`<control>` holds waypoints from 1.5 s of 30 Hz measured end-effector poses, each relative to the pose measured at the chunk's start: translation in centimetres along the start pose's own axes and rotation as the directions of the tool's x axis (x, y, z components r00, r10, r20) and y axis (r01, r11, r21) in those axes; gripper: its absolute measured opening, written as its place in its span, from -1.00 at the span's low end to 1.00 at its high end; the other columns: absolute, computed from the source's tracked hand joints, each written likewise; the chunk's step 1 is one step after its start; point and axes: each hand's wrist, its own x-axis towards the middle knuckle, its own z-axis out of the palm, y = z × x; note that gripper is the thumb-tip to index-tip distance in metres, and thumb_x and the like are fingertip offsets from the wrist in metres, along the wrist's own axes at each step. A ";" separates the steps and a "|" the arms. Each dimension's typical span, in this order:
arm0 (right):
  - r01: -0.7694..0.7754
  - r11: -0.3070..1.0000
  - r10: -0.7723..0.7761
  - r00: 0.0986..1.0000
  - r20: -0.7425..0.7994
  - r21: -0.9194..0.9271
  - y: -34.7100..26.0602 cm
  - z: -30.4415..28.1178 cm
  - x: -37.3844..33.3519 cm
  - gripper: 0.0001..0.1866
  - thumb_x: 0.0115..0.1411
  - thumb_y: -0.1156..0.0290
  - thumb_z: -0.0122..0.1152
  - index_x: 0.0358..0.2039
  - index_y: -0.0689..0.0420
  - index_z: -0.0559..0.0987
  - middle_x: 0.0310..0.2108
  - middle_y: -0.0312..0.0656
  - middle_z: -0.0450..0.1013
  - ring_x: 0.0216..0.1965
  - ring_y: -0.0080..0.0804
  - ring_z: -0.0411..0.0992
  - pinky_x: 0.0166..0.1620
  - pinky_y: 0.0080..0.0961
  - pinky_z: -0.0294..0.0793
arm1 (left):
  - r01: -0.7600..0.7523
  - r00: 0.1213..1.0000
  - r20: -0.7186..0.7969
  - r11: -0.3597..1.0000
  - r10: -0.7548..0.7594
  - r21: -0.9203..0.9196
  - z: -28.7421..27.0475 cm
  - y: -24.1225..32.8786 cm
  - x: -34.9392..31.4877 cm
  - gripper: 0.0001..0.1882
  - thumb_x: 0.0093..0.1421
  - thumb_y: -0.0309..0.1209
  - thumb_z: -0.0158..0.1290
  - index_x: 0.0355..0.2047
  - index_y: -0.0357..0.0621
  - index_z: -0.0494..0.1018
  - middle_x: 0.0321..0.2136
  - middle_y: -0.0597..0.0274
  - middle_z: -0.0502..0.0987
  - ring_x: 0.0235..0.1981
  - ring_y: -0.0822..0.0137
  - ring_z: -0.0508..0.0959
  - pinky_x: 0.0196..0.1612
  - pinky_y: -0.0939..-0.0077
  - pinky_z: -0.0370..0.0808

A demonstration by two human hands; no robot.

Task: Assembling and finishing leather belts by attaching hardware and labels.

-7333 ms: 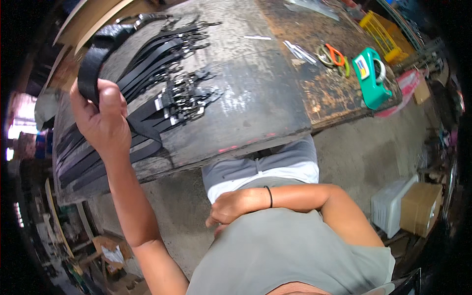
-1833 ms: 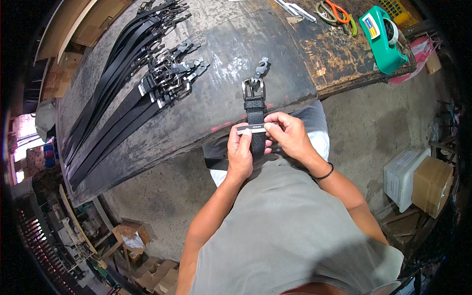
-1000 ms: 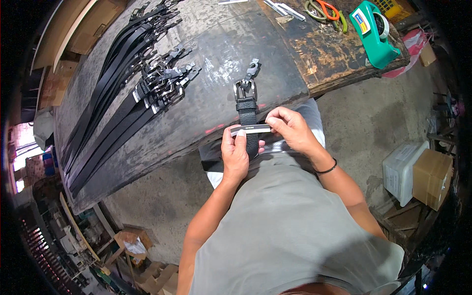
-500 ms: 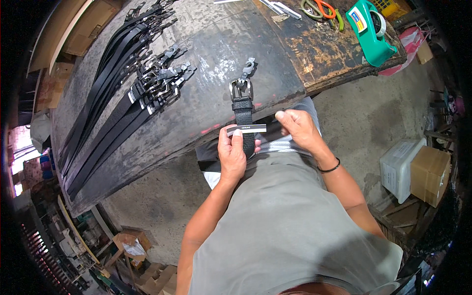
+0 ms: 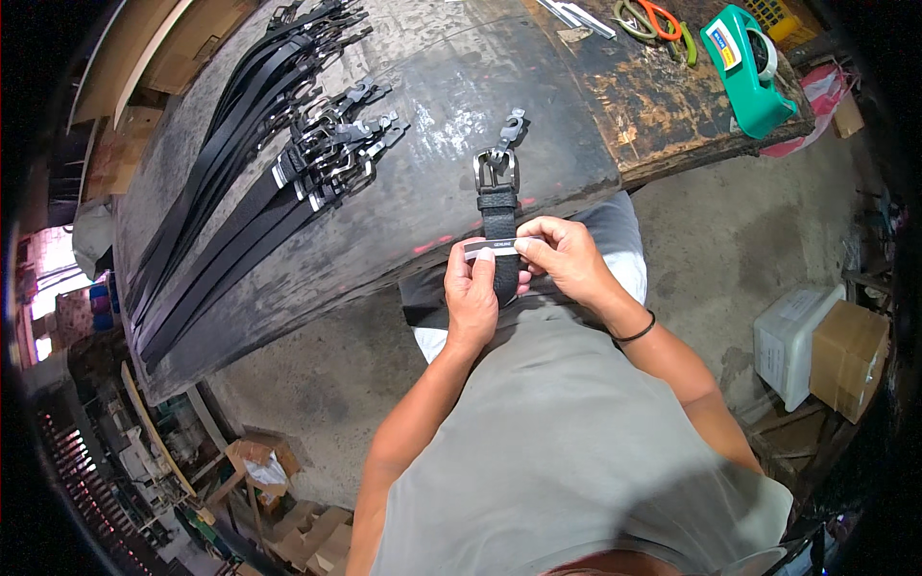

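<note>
A black textured belt (image 5: 499, 224) hangs over the near edge of the table, its metal buckle (image 5: 478, 171) and a small grey hanger clip (image 5: 512, 125) lying on the tabletop. A narrow black-and-white label strip (image 5: 501, 245) lies crosswise over the belt strap. With the thumb on the strip and fingers behind the strap, my left hand (image 5: 471, 302) is closed on both. My right hand (image 5: 574, 264) pinches the strip's right end between thumb and fingers. The belt's lower part disappears behind the left hand and toward my lap.
Many black belts (image 5: 206, 178) with buckles and clips lie piled on the left of the table (image 5: 423, 202). At the far right sit a green tape dispenser (image 5: 747, 86), orange-handled scissors (image 5: 663, 21) and white strips (image 5: 581, 19). Boxes (image 5: 847, 360) stand on the floor at right.
My right hand has come in from the right and now grips the label strip's right end. The left hand keeps its hold. The whole view has shifted slightly.
</note>
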 end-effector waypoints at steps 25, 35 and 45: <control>0.000 0.999 0.002 0.999 -0.051 0.052 -0.1 0.6 0.1 -0.80 0.23 0.43 0.17 -0.26 0.34 0.54 -0.46 -0.24 0.51 -0.54 -0.61 0.47 -0.51 -0.60 0.52 | -0.022 0.999 0.032 0.997 0.025 -0.080 -0.4 -0.4 0.1 -0.81 0.38 -0.35 -0.22 -0.10 -0.17 0.18 -0.31 0.00 0.54 -0.47 0.18 0.62 -0.45 0.35 0.63; -0.019 0.998 0.022 0.998 -0.053 0.055 -0.2 0.8 0.0 -0.79 0.22 0.45 0.16 -0.25 0.37 0.53 -0.48 -0.19 0.52 -0.58 -0.54 0.49 -0.52 -0.56 0.52 | -0.056 0.998 0.034 0.998 0.056 -0.002 -0.4 -0.4 0.1 -0.83 0.40 -0.37 -0.19 -0.13 -0.20 0.21 -0.31 0.00 0.55 -0.47 0.23 0.63 -0.42 0.37 0.64; -0.019 0.999 0.020 0.999 -0.045 0.030 -0.5 0.5 -0.2 -0.75 0.24 0.43 0.13 -0.19 0.39 0.52 -0.41 -0.19 0.53 -0.52 -0.60 0.48 -0.47 -0.63 0.51 | -0.032 0.999 0.025 0.999 0.032 -0.020 -0.2 0.1 0.0 -0.81 0.39 -0.33 -0.19 -0.14 -0.20 0.22 -0.35 0.00 0.57 -0.47 0.25 0.63 -0.42 0.40 0.64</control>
